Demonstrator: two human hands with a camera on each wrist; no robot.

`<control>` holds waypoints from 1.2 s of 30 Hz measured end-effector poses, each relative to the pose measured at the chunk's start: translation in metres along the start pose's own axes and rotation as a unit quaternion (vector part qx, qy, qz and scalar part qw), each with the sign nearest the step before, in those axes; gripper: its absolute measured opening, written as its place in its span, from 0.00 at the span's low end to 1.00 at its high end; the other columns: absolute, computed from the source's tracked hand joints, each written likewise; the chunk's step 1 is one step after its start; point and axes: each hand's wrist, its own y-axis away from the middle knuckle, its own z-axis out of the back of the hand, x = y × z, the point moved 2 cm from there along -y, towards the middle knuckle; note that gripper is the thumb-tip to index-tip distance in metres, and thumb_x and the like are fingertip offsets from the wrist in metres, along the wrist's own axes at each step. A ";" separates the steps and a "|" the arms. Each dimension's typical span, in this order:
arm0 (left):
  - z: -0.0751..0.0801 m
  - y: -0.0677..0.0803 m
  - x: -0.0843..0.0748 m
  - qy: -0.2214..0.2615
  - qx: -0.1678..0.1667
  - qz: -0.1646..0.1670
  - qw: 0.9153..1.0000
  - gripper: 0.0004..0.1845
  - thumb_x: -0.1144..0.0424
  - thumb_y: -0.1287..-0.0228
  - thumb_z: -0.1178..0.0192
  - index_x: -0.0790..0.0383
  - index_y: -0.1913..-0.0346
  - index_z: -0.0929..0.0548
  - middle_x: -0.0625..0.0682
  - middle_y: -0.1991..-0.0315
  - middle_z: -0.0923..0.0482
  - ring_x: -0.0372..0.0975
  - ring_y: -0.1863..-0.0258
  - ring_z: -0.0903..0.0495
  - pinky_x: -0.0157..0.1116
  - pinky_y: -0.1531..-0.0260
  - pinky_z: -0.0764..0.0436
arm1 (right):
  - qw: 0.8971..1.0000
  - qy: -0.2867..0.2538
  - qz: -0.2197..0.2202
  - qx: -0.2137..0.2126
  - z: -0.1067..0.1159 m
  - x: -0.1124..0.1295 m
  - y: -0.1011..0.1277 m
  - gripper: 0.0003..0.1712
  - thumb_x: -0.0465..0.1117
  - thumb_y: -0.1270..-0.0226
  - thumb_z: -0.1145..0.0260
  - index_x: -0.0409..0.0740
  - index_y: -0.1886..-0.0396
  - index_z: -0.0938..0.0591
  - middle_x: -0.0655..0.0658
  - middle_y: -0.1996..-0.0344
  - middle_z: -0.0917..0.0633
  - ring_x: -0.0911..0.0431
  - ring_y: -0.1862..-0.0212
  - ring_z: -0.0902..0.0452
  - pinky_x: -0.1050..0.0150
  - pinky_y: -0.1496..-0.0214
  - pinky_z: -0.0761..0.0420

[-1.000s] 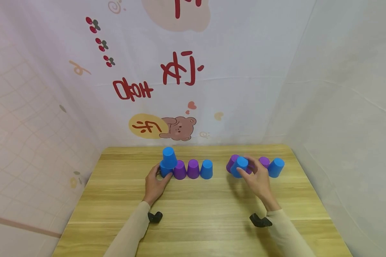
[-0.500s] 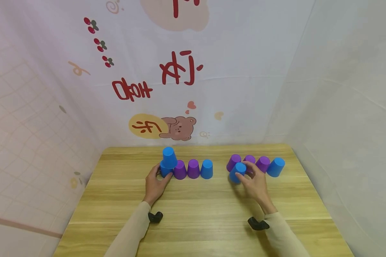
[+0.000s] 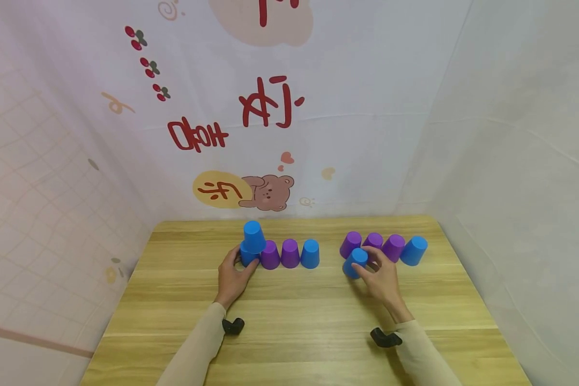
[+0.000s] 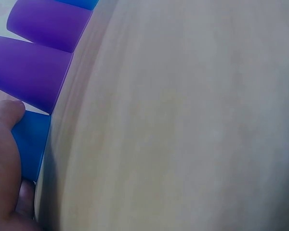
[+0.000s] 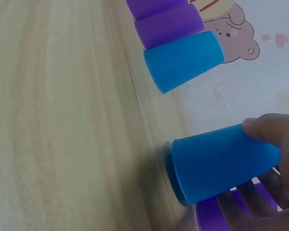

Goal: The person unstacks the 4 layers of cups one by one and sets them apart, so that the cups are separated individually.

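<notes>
My left hand (image 3: 234, 276) grips an upside-down blue cup (image 3: 247, 258) at the left end of a row, its thumb across the cup's side in the left wrist view. Above it another blue cup (image 3: 254, 237) straddles that cup and the purple cup (image 3: 270, 256) beside it. A second purple cup (image 3: 290, 254) and a blue cup (image 3: 310, 254) finish this row. My right hand (image 3: 382, 276) pinches an upside-down blue cup (image 5: 221, 163) between thumb and fingers, its rim close over the table, just in front of the leftmost purple cup (image 3: 350, 243) of the right-hand row.
The right-hand row continues with a purple cup (image 3: 373, 238), another purple cup (image 3: 393, 247) and a blue cup (image 3: 414, 251). All stand near the back of the wooden table (image 3: 299, 316). A white printed curtain (image 3: 366, 134) hangs behind and along both sides.
My right hand has brought its blue cup down and toward me, slightly leftward, uncovering more of the purple cups behind. The left hand and its row have stayed put.
</notes>
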 end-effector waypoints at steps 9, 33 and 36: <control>0.000 -0.001 0.001 0.000 -0.005 -0.018 1.000 0.38 0.66 0.32 0.19 0.68 0.22 0.22 0.68 0.27 0.16 0.60 0.31 0.13 0.57 0.25 0.14 | 1.000 -0.015 -0.015 0.010 -0.001 -0.002 0.000 0.33 0.32 0.32 0.16 0.35 0.29 0.17 0.30 0.36 0.11 0.47 0.38 0.14 0.49 0.28 0.09; -0.001 -0.001 0.004 0.005 -0.006 -0.024 1.000 0.38 0.66 0.32 0.18 0.67 0.22 0.22 0.68 0.27 0.17 0.60 0.28 0.14 0.57 0.24 0.14 | 1.000 0.004 -0.011 0.021 0.000 -0.015 0.000 0.42 0.36 0.31 0.15 0.39 0.20 0.23 0.32 0.31 0.13 0.69 0.40 0.18 0.40 0.23 0.14; -0.001 -0.001 0.003 0.006 -0.004 -0.022 1.000 0.38 0.66 0.32 0.18 0.67 0.22 0.22 0.67 0.26 0.17 0.60 0.28 0.14 0.57 0.24 0.15 | 1.000 0.006 -0.001 0.026 0.001 -0.015 0.001 0.45 0.38 0.31 0.15 0.39 0.18 0.25 0.34 0.30 0.14 0.71 0.40 0.19 0.39 0.22 0.15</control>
